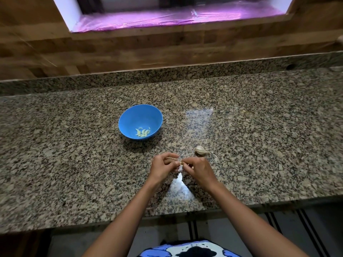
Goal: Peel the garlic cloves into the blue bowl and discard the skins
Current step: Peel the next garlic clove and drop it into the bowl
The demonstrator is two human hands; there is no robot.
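Over the bench [74, 154], left hand [163, 165] and right hand [200, 168] meet — each grip curled, seemingly pinching one garlic clove [180, 164]. Garlic head [201, 151] just beyond; blue bowl [130, 115] holds peeled cloves [142, 132].

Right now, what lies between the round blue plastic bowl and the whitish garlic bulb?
Only bare speckled granite counter, shown in the head view.

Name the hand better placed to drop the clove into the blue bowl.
Probably left: the left hand is nearer the blue bowl, ahead-left of the clove that it and the right hand pinch.
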